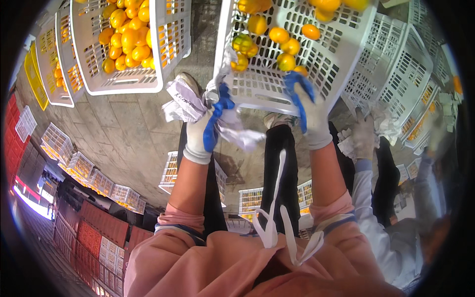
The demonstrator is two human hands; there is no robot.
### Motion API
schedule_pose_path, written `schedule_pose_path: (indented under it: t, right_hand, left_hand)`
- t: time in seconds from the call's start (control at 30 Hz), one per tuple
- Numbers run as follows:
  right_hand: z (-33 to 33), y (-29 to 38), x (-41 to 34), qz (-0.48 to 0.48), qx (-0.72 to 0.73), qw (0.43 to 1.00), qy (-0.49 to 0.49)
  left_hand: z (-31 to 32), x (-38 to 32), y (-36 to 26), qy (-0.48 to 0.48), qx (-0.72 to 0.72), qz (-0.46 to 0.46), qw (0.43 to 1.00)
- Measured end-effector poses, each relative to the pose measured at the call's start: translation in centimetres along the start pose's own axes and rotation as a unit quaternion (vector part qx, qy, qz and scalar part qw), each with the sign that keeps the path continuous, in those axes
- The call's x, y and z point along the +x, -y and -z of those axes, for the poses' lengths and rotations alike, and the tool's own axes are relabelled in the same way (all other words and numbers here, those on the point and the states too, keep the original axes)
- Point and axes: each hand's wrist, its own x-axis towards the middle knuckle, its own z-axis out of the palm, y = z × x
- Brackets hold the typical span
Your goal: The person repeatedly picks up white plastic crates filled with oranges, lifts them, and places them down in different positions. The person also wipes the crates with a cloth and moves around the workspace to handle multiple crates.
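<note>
My left hand (209, 126), in a white glove with blue coating, is shut on crumpled white plastic bags (185, 98) beside the near left corner of a white plastic crate (259, 91). My right hand (306, 107), gloved alike, reaches over the crate's near edge, its fingertips by an orange citrus fruit (300, 70); whether they touch it is unclear. More orange fruits (279, 35) lie loose in the crate, one of them partly green (242, 43). To the left stands another white crate (124, 90) with a heap of orange fruits (128, 41).
Close on the right, a co-worker's gloved hand (363, 135) is beside white crumpled material. White crates (406, 70) stand at the right; more crates (101, 180) line the lower left. A yellow crate (35, 78) is at the far left. Below me are further fruit crates (250, 200).
</note>
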Motion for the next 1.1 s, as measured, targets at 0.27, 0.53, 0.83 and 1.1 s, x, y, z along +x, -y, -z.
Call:
schedule_pose_path:
  t: [0.27, 0.53, 0.83, 1.1]
  right_hand:
    - [-8.2, 2.5, 2.2, -0.081, 0.065, 0.981, 0.165]
    - [-2.3, 0.1, 5.0, 0.277, -0.246, 0.885, -0.283]
    - [-9.5, -7.7, 1.6, 0.273, -0.407, 0.841, 0.229]
    - [-8.7, -3.7, 7.2, -0.208, -0.194, 0.927, 0.246]
  left_hand:
    - [2.3, -1.7, 2.9, 0.093, -0.014, 0.173, 0.980]
    - [6.8, 0.8, 3.4, 0.014, -0.021, 0.119, 0.993]
    - [8.0, 1.2, 0.1, 0.013, -0.059, -0.009, 0.998]
    - [5.4, 1.7, 2.3, 0.121, 0.621, -0.166, 0.757]
